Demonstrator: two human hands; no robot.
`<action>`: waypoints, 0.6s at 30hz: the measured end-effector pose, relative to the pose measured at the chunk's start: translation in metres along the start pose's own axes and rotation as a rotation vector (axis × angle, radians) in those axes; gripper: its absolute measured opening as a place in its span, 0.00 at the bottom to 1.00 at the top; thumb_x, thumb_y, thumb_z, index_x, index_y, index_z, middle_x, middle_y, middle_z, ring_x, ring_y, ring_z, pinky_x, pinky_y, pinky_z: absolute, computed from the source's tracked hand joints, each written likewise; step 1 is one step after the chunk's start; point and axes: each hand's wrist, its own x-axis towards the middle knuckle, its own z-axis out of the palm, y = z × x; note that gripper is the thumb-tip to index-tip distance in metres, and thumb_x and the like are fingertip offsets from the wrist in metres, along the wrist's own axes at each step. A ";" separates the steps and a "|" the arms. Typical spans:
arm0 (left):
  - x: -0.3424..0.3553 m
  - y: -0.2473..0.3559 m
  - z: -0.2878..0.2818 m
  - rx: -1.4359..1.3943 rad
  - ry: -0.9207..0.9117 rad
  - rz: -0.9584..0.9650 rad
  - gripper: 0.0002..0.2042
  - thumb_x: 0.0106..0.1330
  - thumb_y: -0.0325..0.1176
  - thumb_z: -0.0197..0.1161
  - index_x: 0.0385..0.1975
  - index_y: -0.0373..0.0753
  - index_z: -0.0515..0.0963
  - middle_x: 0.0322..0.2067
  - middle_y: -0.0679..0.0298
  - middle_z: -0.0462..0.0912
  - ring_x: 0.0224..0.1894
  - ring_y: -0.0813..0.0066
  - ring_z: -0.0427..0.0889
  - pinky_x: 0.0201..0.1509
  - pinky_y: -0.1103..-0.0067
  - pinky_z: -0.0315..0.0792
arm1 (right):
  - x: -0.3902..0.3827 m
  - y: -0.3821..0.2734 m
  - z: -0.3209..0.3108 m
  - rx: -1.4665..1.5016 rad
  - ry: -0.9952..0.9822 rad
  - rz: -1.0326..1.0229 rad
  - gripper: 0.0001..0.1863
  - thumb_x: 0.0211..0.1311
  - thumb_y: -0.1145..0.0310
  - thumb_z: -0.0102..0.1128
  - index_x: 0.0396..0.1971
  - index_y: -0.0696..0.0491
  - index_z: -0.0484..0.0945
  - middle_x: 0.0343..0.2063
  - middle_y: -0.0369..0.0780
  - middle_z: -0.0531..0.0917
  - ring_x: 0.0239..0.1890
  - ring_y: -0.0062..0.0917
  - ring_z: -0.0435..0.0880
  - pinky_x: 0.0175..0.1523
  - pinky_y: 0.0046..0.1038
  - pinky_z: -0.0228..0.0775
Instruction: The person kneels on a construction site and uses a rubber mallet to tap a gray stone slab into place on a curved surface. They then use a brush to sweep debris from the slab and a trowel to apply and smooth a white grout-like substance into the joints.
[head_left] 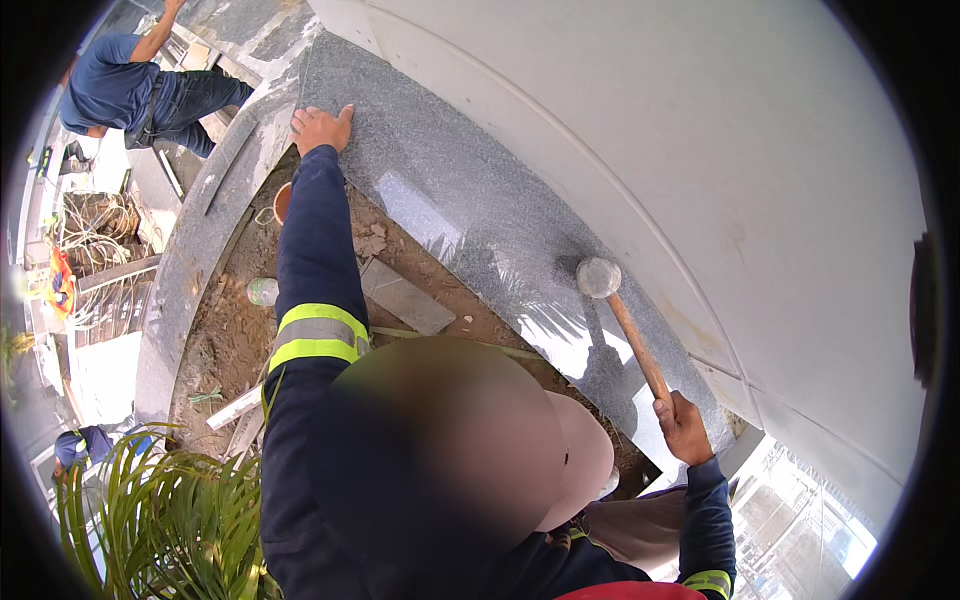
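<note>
My left arm reaches far ahead, and my left hand (321,129) lies on the far end of a long speckled grey stone slab (430,165), fingers spread and holding nothing. Nearer on the right, my right hand (682,428) is wrapped round the wooden handle of a mallet (637,345). The mallet's pale round head is over the slab, close to the white wall; whether it touches the stone I cannot tell. Shadows and bright reflections fall across the polished surface.
A curved stone curb (190,270) borders a soil bed (225,335) with a loose grey tile piece (405,298). Palm leaves (170,515) stand at lower left. The white wall (760,180) rises along the slab's right side. Another person (150,90) in dark blue is at far left.
</note>
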 end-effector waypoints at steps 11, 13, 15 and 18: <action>0.089 -0.046 0.042 0.240 -0.034 0.223 0.48 0.71 0.72 0.40 0.51 0.24 0.83 0.53 0.37 0.84 0.61 0.38 0.80 0.67 0.55 0.69 | -0.017 -0.026 -0.042 -0.268 0.076 0.023 0.27 0.68 0.43 0.65 0.37 0.57 0.81 0.19 0.47 0.83 0.26 0.46 0.87 0.35 0.45 0.78; 0.102 -0.038 0.037 0.333 -0.110 0.247 0.48 0.70 0.73 0.40 0.57 0.24 0.80 0.58 0.37 0.81 0.65 0.40 0.77 0.70 0.56 0.67 | -0.048 -0.011 -0.066 -0.414 0.119 0.012 0.25 0.67 0.44 0.66 0.37 0.55 0.82 0.21 0.45 0.84 0.28 0.45 0.88 0.37 0.46 0.79; 0.108 -0.042 0.014 0.329 -0.090 0.213 0.47 0.70 0.72 0.43 0.59 0.26 0.80 0.58 0.38 0.81 0.65 0.41 0.77 0.71 0.56 0.67 | -0.076 -0.001 -0.090 -0.493 0.116 0.050 0.23 0.64 0.45 0.69 0.37 0.53 0.84 0.22 0.44 0.85 0.30 0.44 0.88 0.39 0.45 0.80; 0.049 -0.007 0.022 0.342 -0.177 0.262 0.46 0.71 0.71 0.45 0.57 0.24 0.80 0.58 0.37 0.81 0.64 0.41 0.78 0.70 0.56 0.67 | -0.154 0.042 -0.105 -0.490 0.162 0.210 0.22 0.60 0.48 0.74 0.32 0.55 0.84 0.21 0.47 0.83 0.31 0.45 0.85 0.41 0.44 0.75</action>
